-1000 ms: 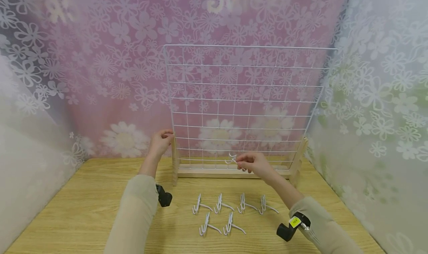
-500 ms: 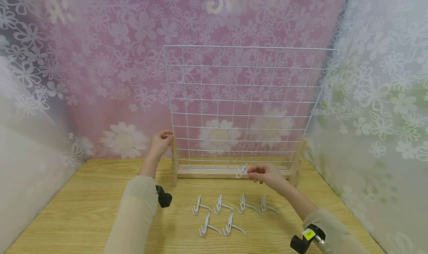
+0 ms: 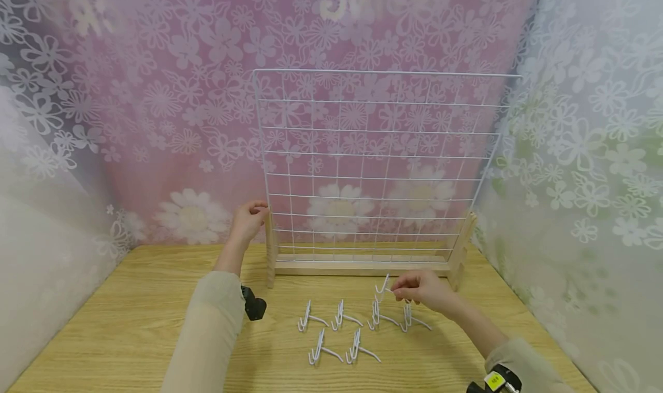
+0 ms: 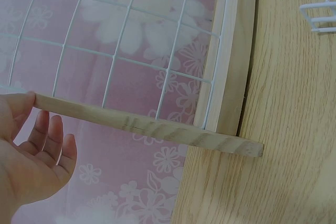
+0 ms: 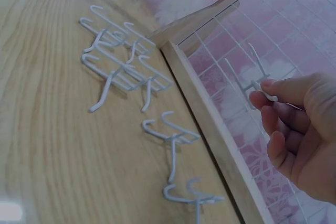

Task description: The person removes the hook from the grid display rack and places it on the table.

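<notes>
My right hand (image 3: 425,292) pinches a white wire grid hook (image 5: 235,74) between thumb and index finger, its two prongs pointing away from the hand. It is held above the table, just in front of the wooden stand (image 3: 362,270). The white wire grid panel (image 3: 385,71) stands upright in that stand. At the left end, my left hand (image 3: 248,219) grips the top of the stand's side post (image 4: 147,124) with thumb and index fingertips, the other fingers loosely bent below. Several matching hooks (image 3: 321,347) lie on the table in two rows near my right hand.
The wood-grain table (image 3: 155,324) extends in front of the stand. Behind it hangs a pink flowered curtain (image 3: 207,122), with pale flowered sheets (image 3: 595,180) at both sides. The stand's right post (image 3: 461,249) rises close behind my right hand.
My right hand has drawn back from the lower part of the grid, down and to the right, with the hook still pinched. The left hand has stayed on the post.
</notes>
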The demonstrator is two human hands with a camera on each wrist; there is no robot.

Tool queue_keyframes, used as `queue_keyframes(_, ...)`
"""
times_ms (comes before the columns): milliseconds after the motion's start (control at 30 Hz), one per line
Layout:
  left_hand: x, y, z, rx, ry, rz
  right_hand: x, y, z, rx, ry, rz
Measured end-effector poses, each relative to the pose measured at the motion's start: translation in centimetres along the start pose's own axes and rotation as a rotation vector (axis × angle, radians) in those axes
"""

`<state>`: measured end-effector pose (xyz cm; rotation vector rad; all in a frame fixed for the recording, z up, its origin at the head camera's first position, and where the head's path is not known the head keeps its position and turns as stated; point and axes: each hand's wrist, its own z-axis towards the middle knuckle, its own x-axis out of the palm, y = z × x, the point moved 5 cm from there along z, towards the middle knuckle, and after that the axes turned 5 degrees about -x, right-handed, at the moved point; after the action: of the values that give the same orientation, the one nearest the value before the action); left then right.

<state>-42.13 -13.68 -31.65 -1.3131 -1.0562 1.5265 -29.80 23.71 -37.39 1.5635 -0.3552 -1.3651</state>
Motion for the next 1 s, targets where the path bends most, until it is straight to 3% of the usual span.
queue_keyframes(267, -0.1, -0.1, 0.0, -0.012, 0.006, 0.003, 1.8, -1.0, -1.9, -0.036, 0.145, 0.021)
queue_keyframes(533, -0.1, -0.3, 0.1, -0.009, -0.001, 0.001, 3.3, -2.2, -3.1, -0.063, 0.229, 0.109)
queue_keyframes(833, -0.1, -0.3, 0.0, -0.017, 0.010, -0.002, 4.4, -2.7, -3.7, -0.091, 0.227, 0.077)
queue_keyframes(1000, -0.1, -0.4, -0.2, -0.016, 0.012, -0.004, 5.1, -3.2, -4.1, -0.085, 0.235, 0.115)
